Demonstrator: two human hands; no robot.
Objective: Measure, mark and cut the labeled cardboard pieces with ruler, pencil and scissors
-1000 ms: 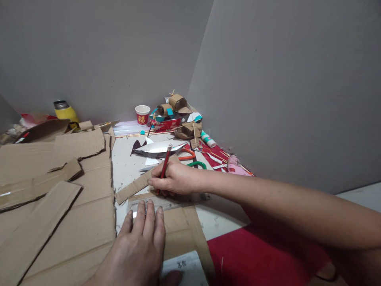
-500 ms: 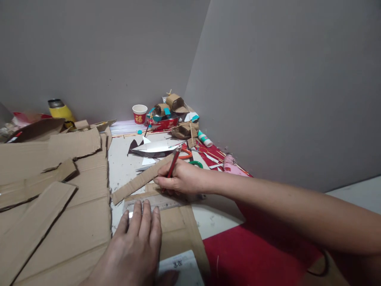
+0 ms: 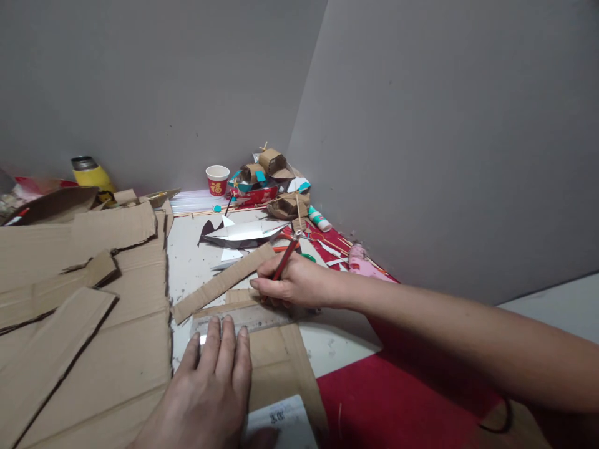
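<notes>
My right hand [image 3: 292, 284] is closed round a red pencil [image 3: 284, 262], tip down at the far edge of the clear ruler [image 3: 243, 318], top end leaning away to the right. My left hand [image 3: 210, 386] is flat, fingers spread a bit, fingertips pressing on the ruler's near edge; holds nothing, just pins it.

Ruler = ref for the rest. It lies across a cardboard piece [image 3: 276, 362] that runs from under it toward me. Long cardboard strip [image 3: 219, 284] just beyond ruler, angled up to the right, its far end beside my right hand. Left of ruler: big cardboard sheets [image 3: 84, 312], overlapping, torn edges. Nearer me than ruler, by my left wrist: white sheet w/ writing [image 3: 283, 421], can't read it. Right of ruler & nearer: red cloth [image 3: 397, 399] under my right forearm.

Beyond ruler: silver/white paper shape [image 3: 238, 234] on the white tabletop [image 3: 187, 262]. Further back, at the wall corner: red paper cup [image 3: 218, 179], heap of small cardboard models [image 3: 274, 181]. Far right of that: glue bottle [image 3: 319, 218], pink object [image 3: 362, 262], type unclear. Far left back: yellow flask [image 3: 91, 174].
</notes>
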